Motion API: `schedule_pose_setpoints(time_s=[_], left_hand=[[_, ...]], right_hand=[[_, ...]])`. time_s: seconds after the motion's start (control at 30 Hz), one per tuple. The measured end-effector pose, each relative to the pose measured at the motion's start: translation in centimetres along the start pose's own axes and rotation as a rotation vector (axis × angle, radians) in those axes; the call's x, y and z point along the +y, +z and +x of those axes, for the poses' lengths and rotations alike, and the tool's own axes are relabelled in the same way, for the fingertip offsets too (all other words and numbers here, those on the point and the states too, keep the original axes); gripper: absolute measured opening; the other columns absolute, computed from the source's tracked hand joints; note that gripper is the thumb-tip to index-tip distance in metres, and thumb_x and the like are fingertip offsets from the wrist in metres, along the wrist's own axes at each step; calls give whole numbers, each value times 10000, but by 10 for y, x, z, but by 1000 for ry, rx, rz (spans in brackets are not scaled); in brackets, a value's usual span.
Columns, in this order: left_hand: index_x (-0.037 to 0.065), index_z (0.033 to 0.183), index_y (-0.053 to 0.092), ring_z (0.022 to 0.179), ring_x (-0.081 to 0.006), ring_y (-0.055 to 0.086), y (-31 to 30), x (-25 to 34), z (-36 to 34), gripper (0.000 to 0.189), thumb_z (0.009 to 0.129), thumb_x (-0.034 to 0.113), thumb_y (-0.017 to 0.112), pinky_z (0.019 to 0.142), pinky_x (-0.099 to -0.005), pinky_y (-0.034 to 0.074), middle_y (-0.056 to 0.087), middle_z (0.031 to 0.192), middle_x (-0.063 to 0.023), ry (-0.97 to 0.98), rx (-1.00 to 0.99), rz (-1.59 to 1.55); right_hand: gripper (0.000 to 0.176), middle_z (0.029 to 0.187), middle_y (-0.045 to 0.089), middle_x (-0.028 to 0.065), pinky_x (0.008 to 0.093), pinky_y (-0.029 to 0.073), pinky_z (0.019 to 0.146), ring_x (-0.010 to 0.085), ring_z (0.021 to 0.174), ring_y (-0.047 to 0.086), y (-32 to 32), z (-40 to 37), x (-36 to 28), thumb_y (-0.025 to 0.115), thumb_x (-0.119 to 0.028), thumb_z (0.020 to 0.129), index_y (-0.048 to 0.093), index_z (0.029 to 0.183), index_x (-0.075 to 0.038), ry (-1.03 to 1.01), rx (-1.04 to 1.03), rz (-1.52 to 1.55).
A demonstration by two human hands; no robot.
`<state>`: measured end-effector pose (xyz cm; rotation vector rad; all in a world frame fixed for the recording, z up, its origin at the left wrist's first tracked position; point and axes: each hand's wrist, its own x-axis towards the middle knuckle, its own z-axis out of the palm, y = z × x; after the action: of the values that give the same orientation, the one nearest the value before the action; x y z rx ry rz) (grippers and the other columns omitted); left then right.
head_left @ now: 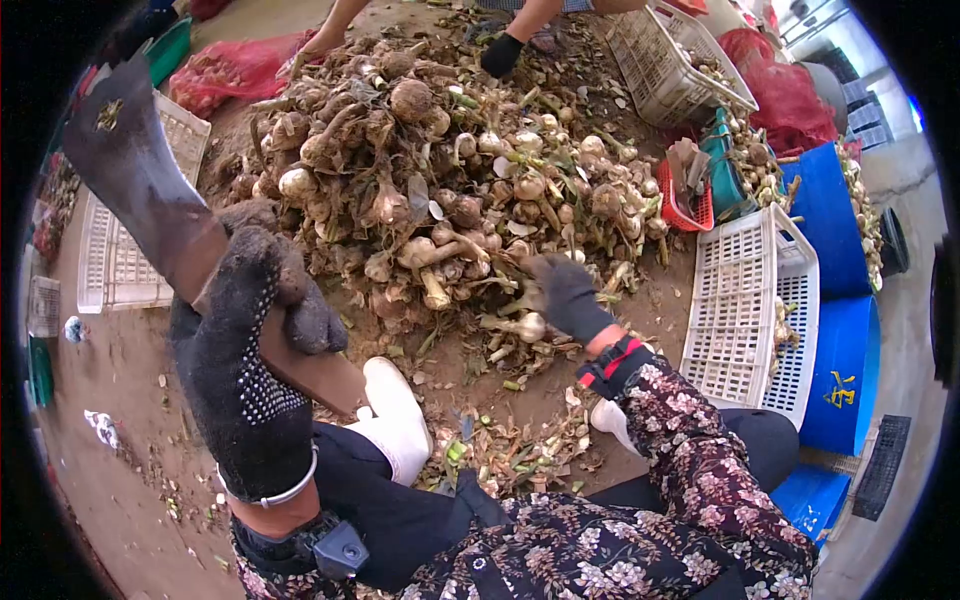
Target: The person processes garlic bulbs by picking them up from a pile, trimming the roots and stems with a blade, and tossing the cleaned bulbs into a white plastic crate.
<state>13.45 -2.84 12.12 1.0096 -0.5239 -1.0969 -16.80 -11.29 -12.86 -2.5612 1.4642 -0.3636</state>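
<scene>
My left hand (260,320), in a dark glove with white dots, is wrapped round the wooden handle (315,370) of a large cutting tool. Its broad dark metal blade (140,170) points up to the upper left. My right hand (573,298), in a dark glove, reaches to the near right edge of a big heap of garlic bulbs (410,200) with stalks. It is blurred, and its fingertips are against the heap; whether they grip a bulb cannot be made out. A pale bulb (531,326) lies just below it.
Another person's gloved hand (501,56) and bare arm (335,22) are at the heap's far side. White crates (750,310) stand right, left and far right. A red basket (686,195), blue panels (838,370) and red net bags (235,75) surround the heap. Scraps (520,440) lie between my boots.
</scene>
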Motion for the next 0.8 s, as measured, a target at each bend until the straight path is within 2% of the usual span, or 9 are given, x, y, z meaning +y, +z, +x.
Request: schedule_pose_setpoints(time_s=[0.07,0.1,0.3,0.4,0.5,0.57,0.6,0.67,0.8], left_hand=[[3,981,568,545,-174,531,1,3,0,152,883,113,600,496,-312,434,533,706,-67,16,-26,13],[-1,984,567,547,-175,531,-1,3,2,156,881,111,604,496,-313,434,534,709,-70,2,-30,-3],[-2,1016,563,547,-173,531,-9,5,4,173,878,93,605,499,-318,438,542,734,-69,35,1,-53],[5,1045,558,547,-173,533,-9,5,2,188,881,88,597,501,-318,442,542,741,-62,-8,-21,-93],[12,1066,554,545,-172,534,-7,9,3,207,880,91,600,502,-312,443,541,738,-56,-23,-25,-92],[15,1075,552,542,-171,534,-8,11,4,219,878,93,603,502,-307,443,542,735,-54,-26,-45,-82],[20,1075,550,538,-169,534,-9,11,5,225,874,101,612,499,-301,441,542,734,-52,-16,-44,-82],[24,1075,549,535,-166,533,-7,6,3,232,871,109,620,497,-296,439,543,733,-50,-20,-38,-86],[39,1043,558,537,-149,528,6,-3,6,230,855,141,641,487,-292,431,528,720,-34,-21,-26,23]], right_hand=[[419,1026,599,132,442,487,749,325,920,590,3,34,-44,641,-248,758,555,1154,-142,-88,96,170],[519,1099,566,160,465,450,853,347,1008,551,-8,53,-76,690,-272,717,520,1187,-133,-112,-42,142],[663,1441,341,227,573,302,999,393,1328,332,87,101,-130,498,-278,823,295,1442,-153,-29,-291,-330],[604,1384,427,223,520,289,1063,376,1280,410,75,94,-108,599,-265,752,477,1327,-127,-80,-242,-138],[386,956,643,181,473,503,738,352,866,628,52,81,-62,563,-114,783,548,1168,-86,-64,-278,-42],[534,1095,618,171,459,478,837,361,1008,595,32,50,-34,523,-80,790,432,1315,-116,60,-414,-101],[549,1180,582,163,451,460,890,353,1075,565,45,14,-8,513,-78,797,424,1335,-145,-145,-126,-90],[578,1269,529,151,441,424,955,343,1147,522,35,-9,0,538,-107,785,418,1348,-159,-22,-456,-256],[622,1257,533,167,446,423,955,356,1147,519,29,-24,16,567,-131,761,401,1360,-149,181,-596,-199]])
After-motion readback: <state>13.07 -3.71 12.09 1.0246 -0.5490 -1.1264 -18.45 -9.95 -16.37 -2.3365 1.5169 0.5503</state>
